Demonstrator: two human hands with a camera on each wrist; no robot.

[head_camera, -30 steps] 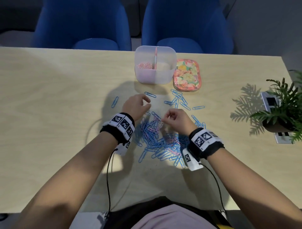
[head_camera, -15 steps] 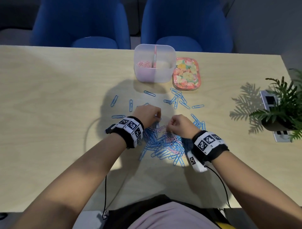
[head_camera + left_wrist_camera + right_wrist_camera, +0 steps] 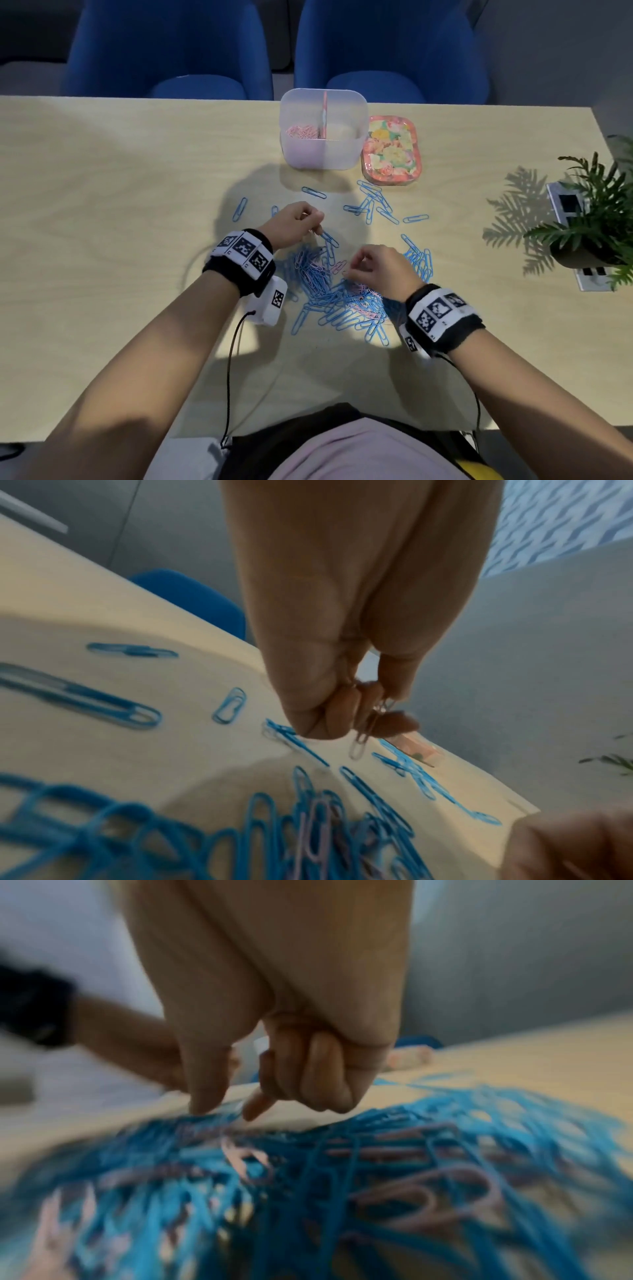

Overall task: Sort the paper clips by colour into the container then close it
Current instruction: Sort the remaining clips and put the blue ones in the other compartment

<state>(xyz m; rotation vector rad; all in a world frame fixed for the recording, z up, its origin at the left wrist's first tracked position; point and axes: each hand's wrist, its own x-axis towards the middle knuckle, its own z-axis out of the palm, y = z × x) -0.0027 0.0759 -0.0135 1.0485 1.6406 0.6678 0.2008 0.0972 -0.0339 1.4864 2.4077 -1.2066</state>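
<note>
My right hand (image 3: 376, 269) has come down onto the near pile of paper clips (image 3: 337, 296), thumb and forefinger pinched in the heap; whether they already hold a clip, I cannot tell. A little farther, my left hand (image 3: 294, 224) has lifted from the pile with pale pink clips (image 3: 368, 727) pinched in its fingertips. So these go next to the container (image 3: 323, 130) at the far side of the counter (image 3: 102, 205), where pink clips already lie in the left compartment. Its floral lid (image 3: 392, 150) waits just beside it.

lid (image 3: 391, 151) right of container (image 3: 323, 156), clips (image 3: 337, 293) before
</note>
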